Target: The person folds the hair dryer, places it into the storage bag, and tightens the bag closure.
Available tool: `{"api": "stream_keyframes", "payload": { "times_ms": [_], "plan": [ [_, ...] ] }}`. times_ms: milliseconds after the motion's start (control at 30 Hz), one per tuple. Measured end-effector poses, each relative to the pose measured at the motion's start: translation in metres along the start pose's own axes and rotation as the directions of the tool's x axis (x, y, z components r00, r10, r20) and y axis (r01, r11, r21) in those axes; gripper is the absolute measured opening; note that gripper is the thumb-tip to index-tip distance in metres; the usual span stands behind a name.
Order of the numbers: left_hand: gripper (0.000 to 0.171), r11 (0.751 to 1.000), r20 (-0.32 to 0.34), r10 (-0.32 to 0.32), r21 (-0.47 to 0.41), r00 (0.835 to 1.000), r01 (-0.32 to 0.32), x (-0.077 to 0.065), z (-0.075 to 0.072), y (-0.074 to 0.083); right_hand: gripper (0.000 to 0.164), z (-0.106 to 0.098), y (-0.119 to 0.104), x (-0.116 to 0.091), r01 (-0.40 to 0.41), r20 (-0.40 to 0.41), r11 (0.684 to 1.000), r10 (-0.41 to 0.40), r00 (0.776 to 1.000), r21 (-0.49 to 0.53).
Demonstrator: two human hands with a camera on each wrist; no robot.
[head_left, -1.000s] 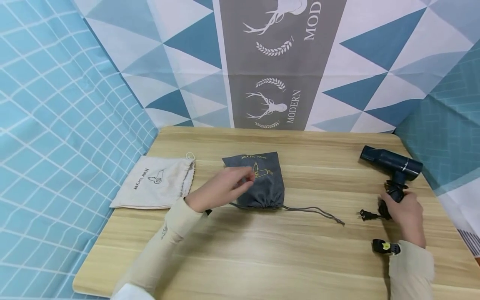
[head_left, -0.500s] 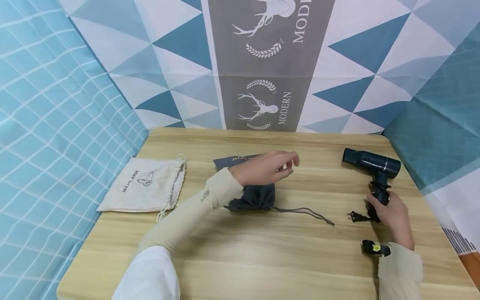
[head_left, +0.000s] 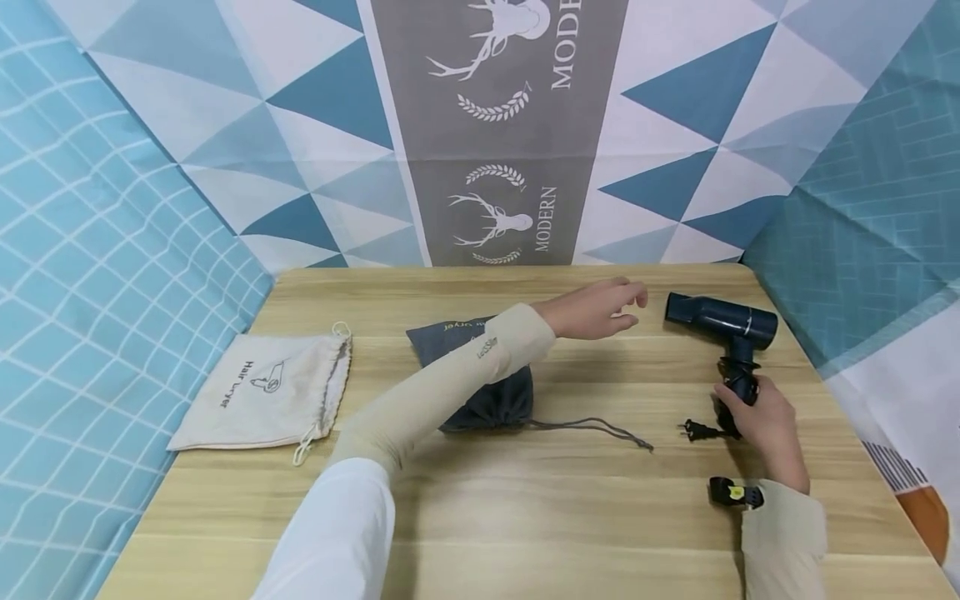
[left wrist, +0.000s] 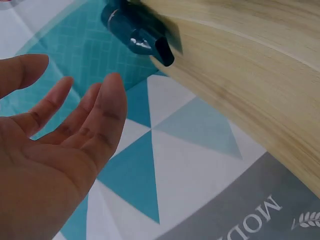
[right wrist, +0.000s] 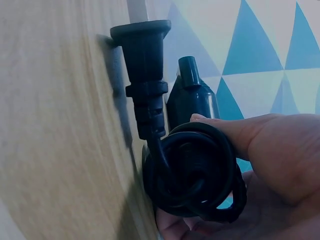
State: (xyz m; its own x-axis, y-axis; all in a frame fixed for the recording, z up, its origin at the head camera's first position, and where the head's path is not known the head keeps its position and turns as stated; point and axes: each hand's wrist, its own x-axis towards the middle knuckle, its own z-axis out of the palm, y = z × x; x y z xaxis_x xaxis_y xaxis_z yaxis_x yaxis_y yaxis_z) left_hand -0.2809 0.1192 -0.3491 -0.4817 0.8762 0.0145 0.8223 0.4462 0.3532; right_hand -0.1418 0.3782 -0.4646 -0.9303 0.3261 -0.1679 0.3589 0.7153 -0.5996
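A dark blue hair dryer (head_left: 723, 321) lies at the right of the table, its nozzle pointing left. My right hand (head_left: 768, 425) grips its handle, where the black cord (right wrist: 190, 170) is wound in a coil; the plug (right wrist: 145, 60) sticks out beside it. My left hand (head_left: 600, 308) reaches over the table's far part with fingers spread and nothing in them, left of the nozzle; the left wrist view shows the hair dryer (left wrist: 137, 32) beyond the fingertips. Below my left forearm lies a dark grey drawstring pouch (head_left: 502, 404), partly hidden by the sleeve.
A cream drawstring pouch (head_left: 255, 392) printed "Hair Dryer" lies at the table's left side. The grey pouch's cord (head_left: 592, 425) trails right across the wooden table (head_left: 570, 517). Patterned cloth hangs behind the far edge and along both sides.
My left hand has moved right, from above the grey pouch to near the dryer's nozzle. My right hand keeps its grip on the handle. The head view has shifted slightly right.
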Motion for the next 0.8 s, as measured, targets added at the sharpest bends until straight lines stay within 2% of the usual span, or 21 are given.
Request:
{"api": "stream_keyframes", "payload": {
  "times_ms": [200, 400, 667, 800],
  "plan": [
    [0.029, 1.000, 0.009, -0.012, 0.023, 1.000, 0.012, 0.030, 0.009, 0.004, 0.082, -0.005, 0.002, 0.000, 0.012, -0.015, 1.000, -0.012, 1.000, 0.008],
    [0.033, 0.998, 0.037, -0.062, 0.022, 0.997, 0.062, 0.056, 0.026, 0.006, 0.080, -0.007, 0.003, 0.000, 0.061, -0.003, 0.998, -0.061, 0.998, 0.009],
    [0.038, 0.991, 0.042, -0.127, -0.027, 0.991, 0.128, 0.079, 0.043, 0.004, 0.081, -0.004, 0.001, 0.000, 0.069, 0.005, 0.998, -0.069, 0.998, 0.012],
    [0.038, 0.989, 0.023, -0.145, -0.019, 0.989, 0.146, 0.090, 0.049, 0.000, 0.080, -0.005, 0.001, 0.001, 0.081, 0.002, 0.997, -0.081, 0.997, 0.011]
  ]
}}
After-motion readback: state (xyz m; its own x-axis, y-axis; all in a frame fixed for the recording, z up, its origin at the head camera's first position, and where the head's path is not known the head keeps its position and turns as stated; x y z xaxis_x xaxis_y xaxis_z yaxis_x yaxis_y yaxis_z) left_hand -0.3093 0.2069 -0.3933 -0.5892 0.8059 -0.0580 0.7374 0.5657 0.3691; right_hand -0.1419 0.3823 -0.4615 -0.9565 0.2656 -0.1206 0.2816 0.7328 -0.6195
